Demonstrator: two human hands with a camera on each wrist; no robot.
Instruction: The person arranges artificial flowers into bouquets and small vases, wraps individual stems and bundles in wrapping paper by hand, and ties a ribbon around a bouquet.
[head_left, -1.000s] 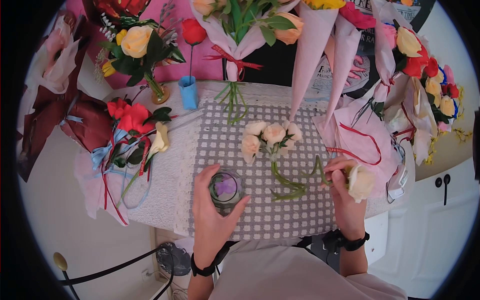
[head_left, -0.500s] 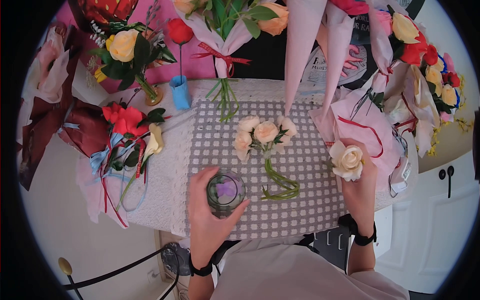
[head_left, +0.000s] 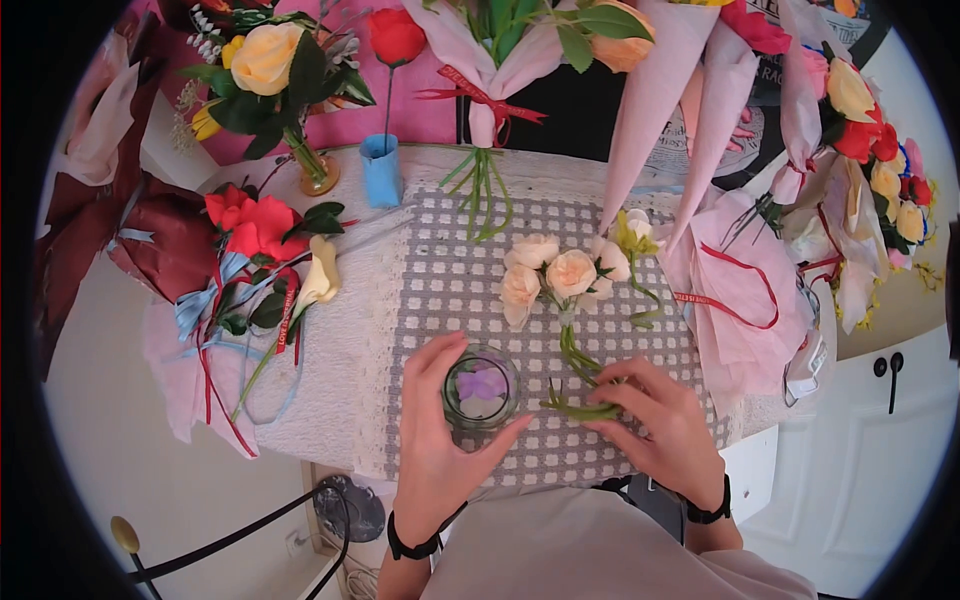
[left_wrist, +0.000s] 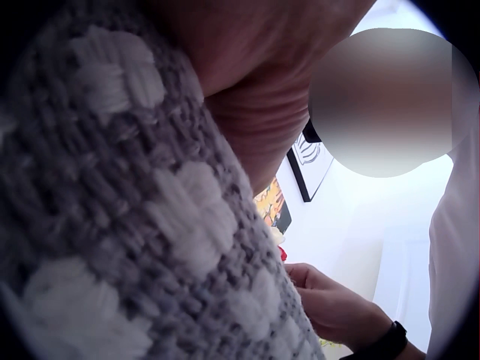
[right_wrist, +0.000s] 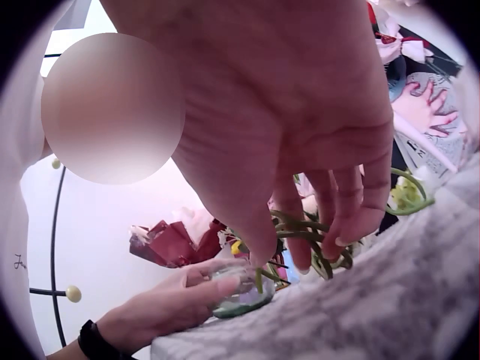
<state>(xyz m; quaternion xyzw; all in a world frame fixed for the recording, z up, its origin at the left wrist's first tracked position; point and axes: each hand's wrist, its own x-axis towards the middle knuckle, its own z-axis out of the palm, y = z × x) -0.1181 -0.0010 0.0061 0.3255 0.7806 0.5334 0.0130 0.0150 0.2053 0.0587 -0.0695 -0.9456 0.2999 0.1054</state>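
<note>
My left hand (head_left: 435,450) curls its fingers and thumb round the left side of a round glass vase (head_left: 508,405). A purple flower (head_left: 482,382) shows inside the vase. To its right, my right hand (head_left: 660,425) holds the bent green stems (head_left: 582,408) of a small bunch of peach roses (head_left: 572,272) between thumb and fingers. The blooms lie toward the back of the checked mat. In the right wrist view, the stems (right_wrist: 300,234) pass between the thumb and fingertips. A single pale rose (head_left: 637,232) with a curved stem lies beside the bunch, its bloom turned away.
Red flowers with ribbons (head_left: 262,225) and a cream calla lily (head_left: 322,270) lie at left. Behind stand a yellow rose arrangement (head_left: 268,58), a blue cup (head_left: 382,175) with a red rose, and wrapped bouquets. Pink wrapping paper (head_left: 735,270) lies at right.
The right hand has let go of the single pale rose, which now lies on the mat behind. That hand has moved left to the bunch's stems. The left hand stays at the vase.
</note>
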